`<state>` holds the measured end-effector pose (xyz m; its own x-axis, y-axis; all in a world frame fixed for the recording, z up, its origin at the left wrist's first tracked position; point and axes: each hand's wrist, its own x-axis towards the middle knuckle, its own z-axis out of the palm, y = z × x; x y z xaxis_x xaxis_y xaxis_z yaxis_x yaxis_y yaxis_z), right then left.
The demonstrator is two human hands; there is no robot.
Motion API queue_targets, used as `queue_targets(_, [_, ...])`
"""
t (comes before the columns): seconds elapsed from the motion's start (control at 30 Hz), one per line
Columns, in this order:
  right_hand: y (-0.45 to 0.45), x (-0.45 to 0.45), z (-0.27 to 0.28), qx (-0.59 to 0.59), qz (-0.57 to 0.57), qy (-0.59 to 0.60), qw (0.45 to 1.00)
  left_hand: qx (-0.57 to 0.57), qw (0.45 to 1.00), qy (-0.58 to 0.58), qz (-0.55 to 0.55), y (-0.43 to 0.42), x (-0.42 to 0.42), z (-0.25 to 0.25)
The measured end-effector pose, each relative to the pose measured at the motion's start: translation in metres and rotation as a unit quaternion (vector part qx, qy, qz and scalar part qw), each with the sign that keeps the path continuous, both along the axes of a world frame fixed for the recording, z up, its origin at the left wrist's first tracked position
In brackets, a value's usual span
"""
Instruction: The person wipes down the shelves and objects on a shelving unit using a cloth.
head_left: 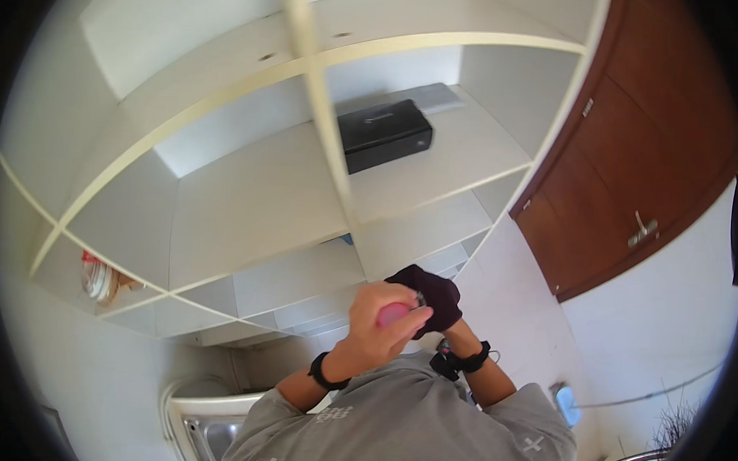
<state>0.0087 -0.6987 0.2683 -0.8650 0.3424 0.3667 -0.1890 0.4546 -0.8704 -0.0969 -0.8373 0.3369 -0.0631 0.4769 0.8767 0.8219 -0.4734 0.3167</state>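
Note:
My left hand is closed around a small pink tool with a rounded end; its exact kind is not clear. A metallic-looking part shows at the side facing the cloth. In front of my chest, a dark maroon cloth item, perhaps a knitted cap, covers my right hand. That hand holds the cloth up, its fingers hidden under the fabric. The pink tool is close against the cloth's left side. Each wrist wears a black band.
White built-in shelving fills the space ahead, with a black box on one shelf. Items in a bag lie on a lower left compartment. A brown door is at right, a metal sink at lower left.

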Motion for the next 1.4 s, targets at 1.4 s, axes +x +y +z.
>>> queue_targets(1.4, [0.236,0.538,-0.112,-0.397,-0.582,0.276,0.654,-0.196,0.898,-0.031,0.394,0.595,-0.178,0.059])
